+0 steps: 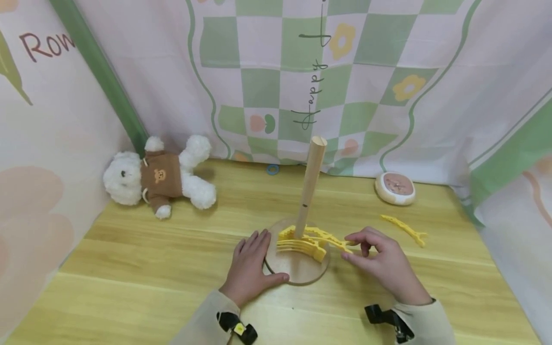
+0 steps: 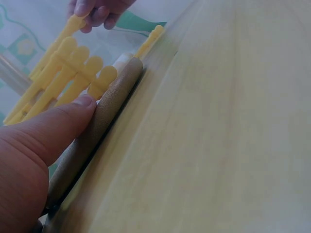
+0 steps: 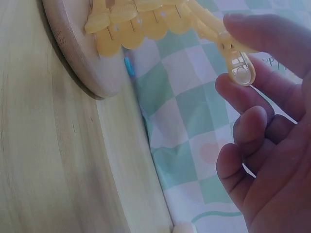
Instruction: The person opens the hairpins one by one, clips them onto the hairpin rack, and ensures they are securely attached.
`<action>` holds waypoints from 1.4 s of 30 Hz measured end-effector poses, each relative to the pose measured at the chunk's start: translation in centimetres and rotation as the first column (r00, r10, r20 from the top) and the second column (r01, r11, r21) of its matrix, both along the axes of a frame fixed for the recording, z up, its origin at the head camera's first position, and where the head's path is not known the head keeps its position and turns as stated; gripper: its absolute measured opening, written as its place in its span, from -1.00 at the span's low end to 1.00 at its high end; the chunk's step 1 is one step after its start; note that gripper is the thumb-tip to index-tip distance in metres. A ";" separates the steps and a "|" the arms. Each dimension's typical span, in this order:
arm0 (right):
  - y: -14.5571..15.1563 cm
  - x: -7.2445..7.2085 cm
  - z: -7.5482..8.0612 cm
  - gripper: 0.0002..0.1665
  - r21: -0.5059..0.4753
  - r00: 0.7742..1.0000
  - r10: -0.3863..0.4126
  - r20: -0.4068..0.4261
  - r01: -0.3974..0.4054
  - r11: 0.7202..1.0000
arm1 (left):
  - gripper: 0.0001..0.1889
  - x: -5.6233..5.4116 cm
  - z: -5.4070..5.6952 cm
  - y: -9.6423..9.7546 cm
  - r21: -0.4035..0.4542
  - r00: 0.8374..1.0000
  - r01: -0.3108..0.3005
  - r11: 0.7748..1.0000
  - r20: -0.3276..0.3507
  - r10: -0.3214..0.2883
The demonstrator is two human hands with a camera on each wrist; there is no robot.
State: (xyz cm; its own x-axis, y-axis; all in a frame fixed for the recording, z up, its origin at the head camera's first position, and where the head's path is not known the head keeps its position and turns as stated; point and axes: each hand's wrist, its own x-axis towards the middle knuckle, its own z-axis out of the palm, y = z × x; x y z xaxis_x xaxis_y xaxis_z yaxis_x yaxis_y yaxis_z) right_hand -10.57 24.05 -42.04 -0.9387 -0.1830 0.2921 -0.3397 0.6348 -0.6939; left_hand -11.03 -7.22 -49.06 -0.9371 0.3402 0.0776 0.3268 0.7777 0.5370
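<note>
A round wooden base (image 1: 297,276) with an upright wooden post (image 1: 311,184) stands on the table. Several yellow alligator hair clips (image 1: 302,247) lie side by side low on the base, next to the post. My left hand (image 1: 250,270) rests on the base's left side, fingers fairly straight on top and the thumb (image 2: 73,116) along the near rim. With thumb and fingertips, my right hand (image 1: 384,258) pinches the tail end of one yellow alligator hair clip (image 3: 240,68); its other end reaches toward the post. The clips partly hide the post's foot.
Another yellow hair clip (image 1: 405,230) lies on the table to the right. Behind it sits a small clock-like device (image 1: 394,188). A white plush toy (image 1: 161,177) in a brown top lies at the back left. A blue ring (image 1: 272,169) is near the curtain (image 1: 258,86).
</note>
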 end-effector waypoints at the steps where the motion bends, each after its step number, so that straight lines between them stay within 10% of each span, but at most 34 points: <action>1: 0.0 0.0 0.0 -0.70 -0.001 1.000 -0.001 0.001 0.001 1.000 | 0.22 0.0 0.0 0.0 0.001 1.000 -0.002 1.000 0.002 0.002; 42: -1.9 0.1 -0.3 -0.67 -0.014 0.999 0.029 -0.038 -0.030 0.999 | 0.23 -0.2 -0.7 0.0 0.003 1.000 -0.011 1.000 -0.023 0.011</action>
